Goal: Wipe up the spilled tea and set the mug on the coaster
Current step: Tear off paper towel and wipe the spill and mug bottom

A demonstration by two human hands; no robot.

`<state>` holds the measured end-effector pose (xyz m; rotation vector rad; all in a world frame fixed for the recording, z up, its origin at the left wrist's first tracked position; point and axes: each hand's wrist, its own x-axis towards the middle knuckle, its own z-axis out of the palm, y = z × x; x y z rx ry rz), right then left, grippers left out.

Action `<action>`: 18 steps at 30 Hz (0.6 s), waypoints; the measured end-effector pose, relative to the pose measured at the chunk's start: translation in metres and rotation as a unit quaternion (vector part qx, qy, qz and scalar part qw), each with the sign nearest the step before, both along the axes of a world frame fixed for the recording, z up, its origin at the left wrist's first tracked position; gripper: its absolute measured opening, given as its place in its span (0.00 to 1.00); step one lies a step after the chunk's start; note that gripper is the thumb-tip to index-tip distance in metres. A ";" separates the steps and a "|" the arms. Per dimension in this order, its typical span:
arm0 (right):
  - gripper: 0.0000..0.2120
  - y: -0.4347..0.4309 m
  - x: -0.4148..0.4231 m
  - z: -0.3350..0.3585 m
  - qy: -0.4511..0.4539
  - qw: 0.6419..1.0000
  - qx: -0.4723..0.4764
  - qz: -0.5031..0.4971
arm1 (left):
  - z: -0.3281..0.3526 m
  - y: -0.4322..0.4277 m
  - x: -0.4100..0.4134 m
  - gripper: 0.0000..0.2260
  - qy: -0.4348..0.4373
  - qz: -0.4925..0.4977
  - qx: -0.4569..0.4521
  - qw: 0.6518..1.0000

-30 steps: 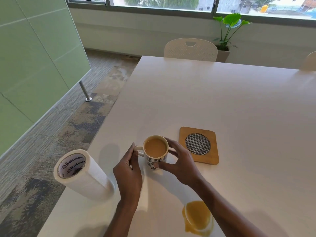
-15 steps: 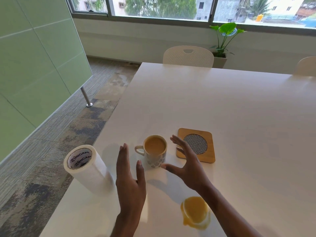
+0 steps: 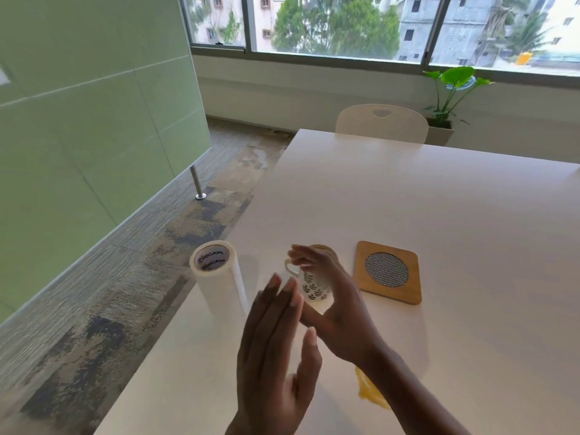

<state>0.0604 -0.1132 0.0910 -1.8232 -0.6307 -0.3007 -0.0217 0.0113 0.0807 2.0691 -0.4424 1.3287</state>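
Head view: both hands, left [image 3: 276, 350] and right [image 3: 339, 309], now open, off the mug [image 3: 315, 287].

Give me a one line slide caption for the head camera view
Two open bare hands, left and right, hover near patterned white mug; square wooden coaster empty, tea spill unwiped.

I see the leaf-patterned white mug [image 3: 314, 285] upright just beyond my right hand [image 3: 337, 312], the wooden coaster [image 3: 388, 272] flat to its right, the tea spill [image 3: 370, 391] beneath my right forearm.
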 end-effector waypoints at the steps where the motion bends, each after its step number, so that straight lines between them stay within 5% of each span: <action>1: 0.31 0.008 0.001 0.004 0.007 1.000 -0.008 0.019 | 0.008 0.004 -0.003 0.21 -0.013 0.017 -0.007 1.000; 7: 0.40 0.046 0.008 0.012 0.042 0.994 -0.061 0.084 | 0.040 0.041 -0.003 0.19 -0.021 0.150 -0.037 0.988; 18: 0.30 0.073 0.003 0.010 0.063 0.998 -0.021 0.022 | 0.035 0.078 0.006 0.17 0.243 0.136 -0.161 0.947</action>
